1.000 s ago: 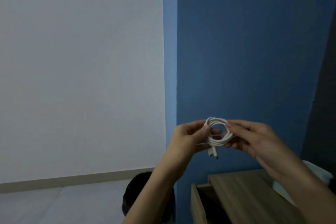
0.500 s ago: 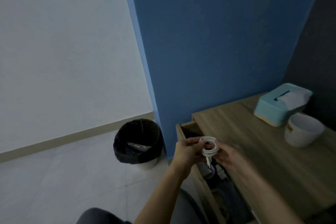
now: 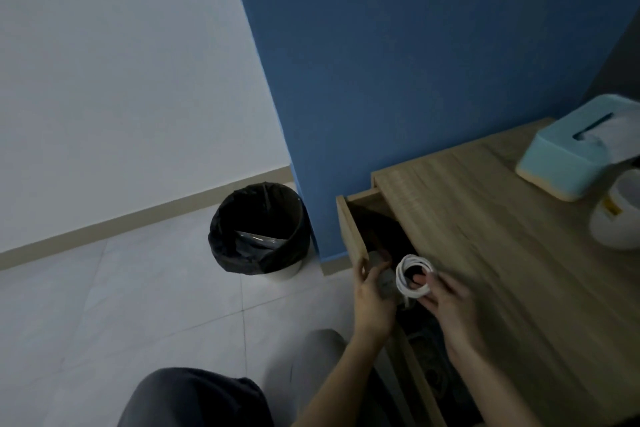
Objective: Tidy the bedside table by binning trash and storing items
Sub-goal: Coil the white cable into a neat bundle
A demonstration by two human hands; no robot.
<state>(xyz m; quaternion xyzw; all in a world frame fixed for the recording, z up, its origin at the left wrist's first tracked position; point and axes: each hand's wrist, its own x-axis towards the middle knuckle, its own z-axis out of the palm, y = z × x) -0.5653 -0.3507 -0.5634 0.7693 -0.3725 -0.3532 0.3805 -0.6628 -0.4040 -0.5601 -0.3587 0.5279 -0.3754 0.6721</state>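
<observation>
A coiled white cable [image 3: 399, 276] is pinched by the fingertips of my right hand [image 3: 450, 305], above the open drawer [image 3: 349, 222] of the wooden bedside table [image 3: 485, 236]. To the left of the coil, my left hand [image 3: 372, 298] hovers over the drawer's front panel. Its fingers are loosely curved and do not touch the cable. A grey item lies in the dark drawer just behind that hand. The black-lined bin [image 3: 301, 218] stands on the floor to the left with a flat wrapper inside.
A pale blue tissue box [image 3: 561, 163] and a white cup [image 3: 616, 218] sit at the table's far right. The blue wall rises behind the table. My knee [image 3: 194, 399] is at the bottom, and pale floor tiles lie to the left.
The view tilted down from the wall to the table and drawer. Both hands came down with the cable. My left hand has let go, and only my right hand holds the coil.
</observation>
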